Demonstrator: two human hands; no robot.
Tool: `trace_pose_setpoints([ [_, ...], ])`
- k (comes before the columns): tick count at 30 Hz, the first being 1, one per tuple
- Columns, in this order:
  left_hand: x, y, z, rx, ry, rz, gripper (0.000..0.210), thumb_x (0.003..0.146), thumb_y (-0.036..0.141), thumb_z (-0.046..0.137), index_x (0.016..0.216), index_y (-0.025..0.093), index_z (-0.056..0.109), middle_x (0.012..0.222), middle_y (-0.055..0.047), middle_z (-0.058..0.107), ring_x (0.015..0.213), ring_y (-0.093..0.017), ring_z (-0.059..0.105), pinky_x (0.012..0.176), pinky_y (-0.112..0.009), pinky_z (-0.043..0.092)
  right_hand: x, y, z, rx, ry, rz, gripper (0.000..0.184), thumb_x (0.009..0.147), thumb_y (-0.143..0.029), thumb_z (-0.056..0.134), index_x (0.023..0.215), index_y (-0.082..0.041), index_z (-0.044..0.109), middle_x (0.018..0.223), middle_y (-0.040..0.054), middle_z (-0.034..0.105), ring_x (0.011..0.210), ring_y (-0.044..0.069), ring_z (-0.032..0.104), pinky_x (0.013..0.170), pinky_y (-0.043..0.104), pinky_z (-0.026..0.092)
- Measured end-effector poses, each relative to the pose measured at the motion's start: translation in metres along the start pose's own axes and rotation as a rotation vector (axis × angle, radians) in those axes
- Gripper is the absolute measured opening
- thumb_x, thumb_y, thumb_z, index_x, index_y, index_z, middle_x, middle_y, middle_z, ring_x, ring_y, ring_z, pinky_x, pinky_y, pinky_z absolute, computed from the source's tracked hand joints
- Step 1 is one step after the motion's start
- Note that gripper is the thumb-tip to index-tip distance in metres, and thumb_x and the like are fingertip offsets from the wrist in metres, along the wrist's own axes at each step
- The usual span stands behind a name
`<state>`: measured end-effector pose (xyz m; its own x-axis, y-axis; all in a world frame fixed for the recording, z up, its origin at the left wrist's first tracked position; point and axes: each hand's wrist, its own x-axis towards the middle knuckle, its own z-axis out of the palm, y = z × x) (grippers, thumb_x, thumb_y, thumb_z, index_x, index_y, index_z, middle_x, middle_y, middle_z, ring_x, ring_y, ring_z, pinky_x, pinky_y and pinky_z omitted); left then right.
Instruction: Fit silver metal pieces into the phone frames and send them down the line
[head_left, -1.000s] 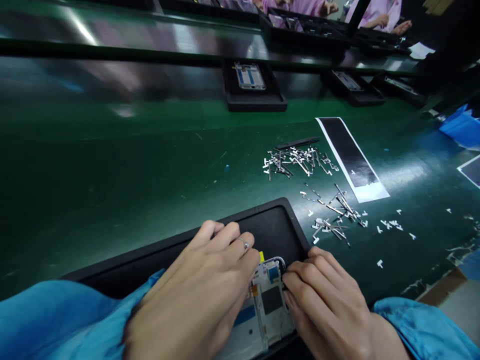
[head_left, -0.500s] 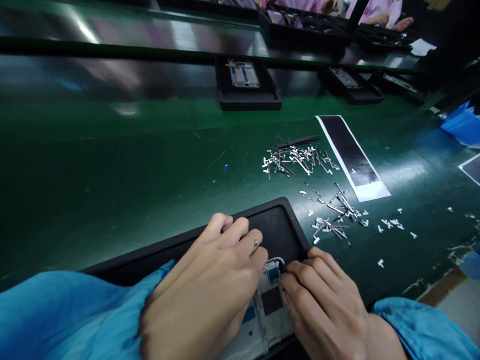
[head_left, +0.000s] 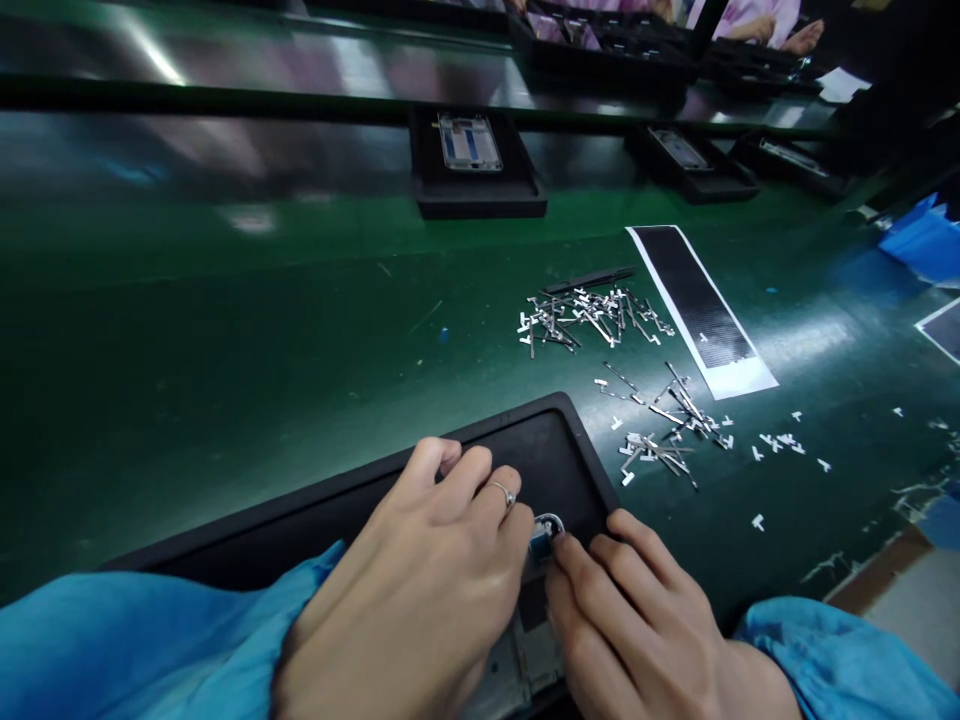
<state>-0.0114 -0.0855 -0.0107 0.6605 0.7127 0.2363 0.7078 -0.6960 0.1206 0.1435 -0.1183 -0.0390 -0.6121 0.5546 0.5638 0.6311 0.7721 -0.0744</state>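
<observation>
A metal phone frame [head_left: 501, 680] lies in a black tray [head_left: 551, 440] in front of me, mostly covered by my hands. My left hand [head_left: 431, 575], with a ring on one finger, rests over the frame's left side. Its fingers are curled closed, and their tips are hidden beneath the hand. At the frame's upper right corner, my right hand [head_left: 634, 615] presses its closed fingertips against the edge, touching or nearly touching a small dark part there. Whether a smaller piece is pinched between the fingers cannot be seen.
Beyond the tray lie piles of thin metal flex strips [head_left: 592, 315], black tweezers [head_left: 589, 280] and a black-striped sheet [head_left: 697, 305]. Small white tabs [head_left: 784, 440] are scattered at right. Farther back, another black tray [head_left: 480, 195] holds a phone frame. Co-workers' hands [head_left: 802, 38] show at the top.
My right hand has shifted slightly left along the frame's corner, covering more of it. My left hand stays nearly in place. The whole view has moved a little.
</observation>
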Motion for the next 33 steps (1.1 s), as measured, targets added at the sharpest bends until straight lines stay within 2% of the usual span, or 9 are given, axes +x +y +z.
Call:
trace_pose_setpoints([
  [4, -0.004, 0.003, 0.003, 0.057, 0.004, -0.024, 0.023, 0.064, 0.005, 0.038, 0.058, 0.016, 0.058, 0.061, -0.006, 0.054, 0.063, -0.021, 0.043, 0.067, -0.037, 0.031, 0.003, 0.001, -0.001, -0.047, 0.026, -0.058, 0.030, 0.080, -0.002, 0.031, 0.068, -0.011, 0.057, 0.077, 0.0102, 0.064, 0.063, 0.019, 0.056, 0.074, 0.034, 0.041],
  [11, -0.005, 0.006, 0.008, 0.061, -0.001, -0.044, 0.032, 0.071, 0.003, 0.031, 0.061, 0.015, 0.058, 0.064, -0.007, 0.056, 0.063, -0.021, 0.043, 0.067, -0.039, 0.032, 0.003, 0.001, 0.001, -0.058, 0.024, -0.080, 0.030, 0.079, -0.003, 0.031, 0.067, -0.013, 0.056, 0.080, 0.0099, 0.064, 0.064, 0.019, 0.056, 0.076, 0.034, 0.039],
  [16, -0.007, 0.009, 0.008, 0.089, 0.102, -0.069, 0.031, 0.071, 0.003, 0.030, 0.062, 0.016, 0.057, 0.064, -0.007, 0.056, 0.065, -0.022, 0.044, 0.070, -0.040, 0.033, 0.000, 0.001, 0.001, -0.008, -0.052, -0.130, 0.035, 0.081, -0.003, 0.026, 0.066, -0.016, 0.055, 0.087, 0.0079, 0.063, 0.073, 0.021, 0.054, 0.080, 0.037, 0.035],
  [21, -0.012, 0.001, 0.005, -0.020, -0.037, -0.080, 0.032, 0.071, 0.003, 0.031, 0.061, 0.015, 0.058, 0.066, -0.007, 0.057, 0.064, -0.021, 0.043, 0.063, -0.037, 0.032, -0.004, 0.003, 0.001, 0.006, -0.146, -0.172, 0.034, 0.081, -0.002, 0.026, 0.078, -0.012, 0.058, 0.098, 0.0109, 0.059, 0.079, 0.022, 0.050, 0.083, 0.040, 0.031],
  [26, -0.017, -0.006, 0.003, -0.167, -0.016, -0.174, 0.032, 0.079, 0.009, 0.030, 0.064, 0.015, 0.058, 0.068, -0.005, 0.057, 0.067, -0.020, 0.048, 0.065, -0.036, 0.035, -0.006, 0.002, 0.001, 0.001, -0.170, -0.174, 0.027, 0.081, -0.004, 0.032, 0.083, -0.010, 0.058, 0.104, 0.0133, 0.057, 0.080, 0.023, 0.050, 0.084, 0.042, 0.030],
  [29, -0.015, -0.007, 0.000, -0.208, -0.015, -0.171, 0.033, 0.078, 0.007, 0.028, 0.060, 0.016, 0.055, 0.064, -0.004, 0.056, 0.062, -0.018, 0.049, 0.061, -0.033, 0.037, -0.007, 0.000, 0.002, -0.013, -0.162, -0.160, 0.026, 0.079, -0.004, 0.033, 0.083, -0.010, 0.058, 0.104, 0.0133, 0.057, 0.078, 0.023, 0.051, 0.084, 0.042, 0.031],
  [33, -0.015, -0.008, -0.002, -0.182, 0.029, -0.176, 0.032, 0.074, 0.004, 0.030, 0.062, 0.016, 0.057, 0.066, -0.004, 0.058, 0.064, -0.018, 0.051, 0.063, -0.034, 0.038, -0.008, 0.000, 0.002, -0.004, -0.154, -0.144, 0.026, 0.080, -0.005, 0.032, 0.084, -0.011, 0.058, 0.104, 0.0120, 0.058, 0.077, 0.022, 0.051, 0.082, 0.040, 0.033],
])
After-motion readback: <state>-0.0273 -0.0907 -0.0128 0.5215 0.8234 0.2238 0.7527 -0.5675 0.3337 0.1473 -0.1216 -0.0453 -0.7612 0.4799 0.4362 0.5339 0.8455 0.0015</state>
